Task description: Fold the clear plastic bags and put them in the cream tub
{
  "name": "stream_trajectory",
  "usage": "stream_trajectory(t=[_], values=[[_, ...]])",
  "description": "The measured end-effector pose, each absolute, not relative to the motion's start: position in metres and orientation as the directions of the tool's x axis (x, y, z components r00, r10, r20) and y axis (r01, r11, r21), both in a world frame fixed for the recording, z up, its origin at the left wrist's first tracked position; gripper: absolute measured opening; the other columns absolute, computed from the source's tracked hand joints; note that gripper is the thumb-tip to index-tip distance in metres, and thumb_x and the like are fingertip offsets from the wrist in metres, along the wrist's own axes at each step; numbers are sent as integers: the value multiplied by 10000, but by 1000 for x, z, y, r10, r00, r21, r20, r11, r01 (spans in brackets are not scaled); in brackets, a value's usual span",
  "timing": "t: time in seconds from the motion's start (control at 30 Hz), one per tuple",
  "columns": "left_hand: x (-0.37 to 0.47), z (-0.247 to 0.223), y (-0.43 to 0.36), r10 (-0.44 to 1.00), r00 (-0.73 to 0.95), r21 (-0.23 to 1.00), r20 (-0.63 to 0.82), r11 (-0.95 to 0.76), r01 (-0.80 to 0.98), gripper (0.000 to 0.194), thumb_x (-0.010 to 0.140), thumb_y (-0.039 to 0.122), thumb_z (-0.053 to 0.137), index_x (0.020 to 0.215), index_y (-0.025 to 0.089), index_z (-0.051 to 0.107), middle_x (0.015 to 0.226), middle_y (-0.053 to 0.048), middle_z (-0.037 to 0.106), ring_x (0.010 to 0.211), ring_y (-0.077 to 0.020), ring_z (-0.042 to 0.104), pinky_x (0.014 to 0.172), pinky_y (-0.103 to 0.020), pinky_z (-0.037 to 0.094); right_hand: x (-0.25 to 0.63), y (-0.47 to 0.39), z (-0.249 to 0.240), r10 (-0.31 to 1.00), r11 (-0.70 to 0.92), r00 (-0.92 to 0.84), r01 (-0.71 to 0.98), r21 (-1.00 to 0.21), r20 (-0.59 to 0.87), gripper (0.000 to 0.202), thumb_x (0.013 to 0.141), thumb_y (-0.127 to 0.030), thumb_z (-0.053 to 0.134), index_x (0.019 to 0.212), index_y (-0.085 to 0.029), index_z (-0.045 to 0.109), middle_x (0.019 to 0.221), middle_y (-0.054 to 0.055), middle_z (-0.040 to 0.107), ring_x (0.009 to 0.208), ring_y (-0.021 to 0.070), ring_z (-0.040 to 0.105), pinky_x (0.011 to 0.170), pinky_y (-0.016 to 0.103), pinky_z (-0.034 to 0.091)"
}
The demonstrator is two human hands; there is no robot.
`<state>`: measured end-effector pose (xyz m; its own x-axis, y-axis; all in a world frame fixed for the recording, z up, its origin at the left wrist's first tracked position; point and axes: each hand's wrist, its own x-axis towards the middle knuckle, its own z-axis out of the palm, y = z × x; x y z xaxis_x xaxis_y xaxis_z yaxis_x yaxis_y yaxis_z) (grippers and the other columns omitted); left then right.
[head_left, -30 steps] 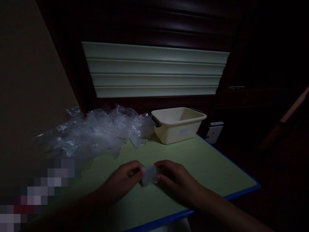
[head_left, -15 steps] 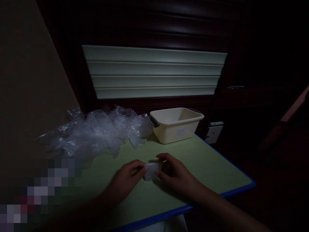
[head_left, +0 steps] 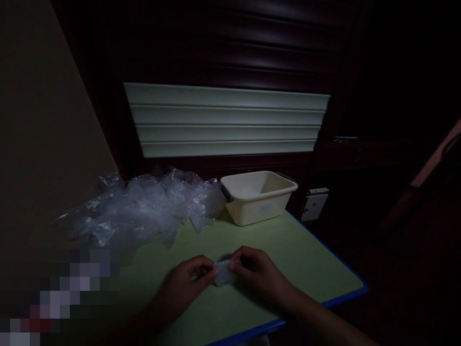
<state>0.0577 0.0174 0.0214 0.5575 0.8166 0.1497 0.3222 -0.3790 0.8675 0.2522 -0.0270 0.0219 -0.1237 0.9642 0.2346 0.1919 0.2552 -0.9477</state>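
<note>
A small folded piece of clear plastic (head_left: 224, 273) is held just above the green tabletop. My left hand (head_left: 190, 283) pinches its left edge between thumb and fingers. On the other side, my right hand (head_left: 261, 276) has thumb and forefinger closed on its upper right corner. Beyond my hands, a heap of crumpled clear plastic bags (head_left: 144, 206) covers the table's far left. Next to the heap, a cream plastic tub (head_left: 255, 210) with dark handles stands at the back; the part of its inside that shows holds nothing.
The green table (head_left: 306, 259) has a blue edge. Behind it rises a dark panel with pale slats (head_left: 226, 120). A white box-like object (head_left: 314, 205) is beyond the right edge. Blurred pixels cover the lower left.
My right thumb and forefinger have come together on the small plastic piece, where they were apart before. The whole view has shifted, so the table and tub appear lower.
</note>
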Motion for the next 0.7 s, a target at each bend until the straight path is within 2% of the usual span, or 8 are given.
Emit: stream_trajectory(t=[0.2,0.37,0.5,0.7], values=[[56,25,21,813,544,827,205,-441,348,183,817,310,529,772,159,623,741,-33,674,697,-175,650,645,-252,509,263,-22,51,940,336,-168,324,-884,296,122,777,-246,602,707,-147,607,637,6,589,606,139,531,570,247,398],[63,44,37,727,571,686,380,-636,354,133,849,199,535,811,179,661,740,-8,663,669,-145,641,609,-211,497,288,-6,85,898,438,-164,410,-800,407,134,807,-268,593,737,-159,631,696,24,634,661,158,569,606,254,417],[82,70,58,542,602,470,586,-833,292,164,889,157,493,828,184,643,794,-19,657,736,-148,633,673,-235,508,317,10,108,874,455,-68,462,-761,481,177,821,-330,579,742,-175,613,708,26,639,674,165,583,622,263,440],[126,92,95,233,596,80,769,-959,271,153,942,149,492,1049,155,601,1027,-109,629,963,-243,577,847,-420,497,371,44,130,865,390,55,550,-739,498,245,825,-425,569,781,-185,591,746,30,635,680,169,590,585,261,435]])
